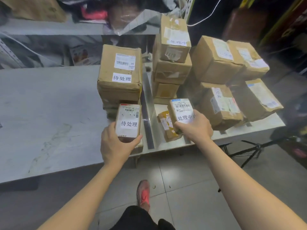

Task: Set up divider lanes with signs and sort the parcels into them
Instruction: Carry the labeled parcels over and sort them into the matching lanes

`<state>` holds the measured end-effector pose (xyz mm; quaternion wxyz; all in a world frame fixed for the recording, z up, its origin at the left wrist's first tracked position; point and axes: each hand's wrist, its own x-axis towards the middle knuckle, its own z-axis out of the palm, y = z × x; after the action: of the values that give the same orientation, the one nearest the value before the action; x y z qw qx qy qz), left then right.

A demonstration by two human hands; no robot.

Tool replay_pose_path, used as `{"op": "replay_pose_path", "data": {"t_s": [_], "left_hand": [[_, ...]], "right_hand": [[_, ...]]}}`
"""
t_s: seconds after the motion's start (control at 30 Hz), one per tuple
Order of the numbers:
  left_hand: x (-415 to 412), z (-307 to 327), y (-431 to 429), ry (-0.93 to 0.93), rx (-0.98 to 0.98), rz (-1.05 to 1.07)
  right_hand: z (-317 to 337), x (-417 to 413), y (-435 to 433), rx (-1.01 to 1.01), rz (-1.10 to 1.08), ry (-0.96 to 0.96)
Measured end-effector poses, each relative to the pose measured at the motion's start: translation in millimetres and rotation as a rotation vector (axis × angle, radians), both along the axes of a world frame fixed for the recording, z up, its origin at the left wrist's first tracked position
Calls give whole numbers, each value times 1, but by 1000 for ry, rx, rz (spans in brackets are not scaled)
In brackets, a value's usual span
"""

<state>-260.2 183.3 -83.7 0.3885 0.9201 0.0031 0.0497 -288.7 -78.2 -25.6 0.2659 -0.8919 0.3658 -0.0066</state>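
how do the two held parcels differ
The 待处理 parcel, in the left hand, is left of the metal divider; the 处理中 parcel, in the right hand, is right of it. The 待处理 parcel's shipping label has a red top edge, the 处理中 parcel's blue. Both are brown boxes.
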Motion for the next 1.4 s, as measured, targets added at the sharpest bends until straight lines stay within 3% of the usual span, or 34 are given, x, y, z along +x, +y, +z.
{"op": "replay_pose_path", "data": {"t_s": [0.33,0.57,0.8,1.2,1.4], "left_hand": [[-4,5,-27,22,-10,119],[-11,12,-32,68,-17,182],[-21,20,-46,68,19,273],[-27,43,-52,221,194,267],[-40,55,-55,193,275,233]], "right_hand": [[-55,32,-15,62,54,77],[-85,29,-18,-14,120,63],[-85,25,-19,-42,210,53],[-79,18,-35,12,377,67],[-65,7,-43,149,433,-94]]}}
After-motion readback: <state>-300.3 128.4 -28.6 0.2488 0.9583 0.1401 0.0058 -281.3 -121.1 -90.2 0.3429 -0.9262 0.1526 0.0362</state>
